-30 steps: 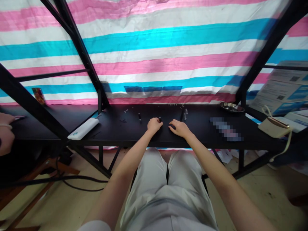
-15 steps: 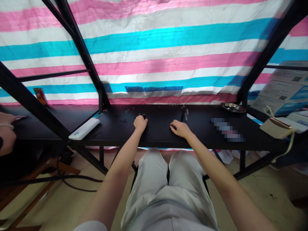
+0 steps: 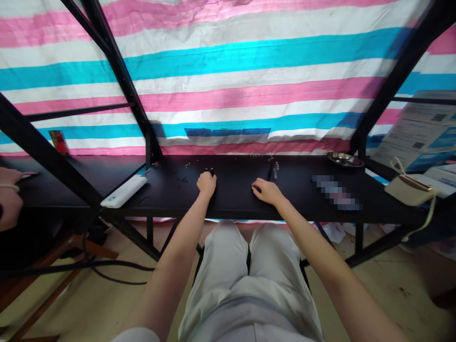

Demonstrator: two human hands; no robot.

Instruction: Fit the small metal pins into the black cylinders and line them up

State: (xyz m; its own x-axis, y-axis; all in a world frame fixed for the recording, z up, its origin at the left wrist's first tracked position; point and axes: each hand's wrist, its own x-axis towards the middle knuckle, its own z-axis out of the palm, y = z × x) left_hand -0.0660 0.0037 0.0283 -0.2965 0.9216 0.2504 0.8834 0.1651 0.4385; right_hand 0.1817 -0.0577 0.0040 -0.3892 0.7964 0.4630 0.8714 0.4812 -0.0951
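My left hand (image 3: 206,184) is closed in a fist on the black table (image 3: 231,190). Small dark ends with pale tips (image 3: 209,169) stick out at its top; their kind cannot be made out. To the right, my right hand (image 3: 268,191) rests on the table with its fingers curled. Something dark shows under its fingertips, too small to name. Just beyond the right hand lie a slim black stick-like thing (image 3: 270,171) and a clear strip of small beads or pods (image 3: 275,170). Thin dark strands (image 3: 183,179) lie left of my left hand.
A white power bank (image 3: 124,191) sits at left, a metal dish (image 3: 345,160) at the back right. A blurred-out flat item (image 3: 335,192) and a beige purse (image 3: 409,189) are at right. Black frame posts (image 3: 121,76) flank the table. Another person's hand (image 3: 10,197) is at far left.
My left hand has shifted very slightly left and toward me, still closed. My right hand has stayed almost in place.
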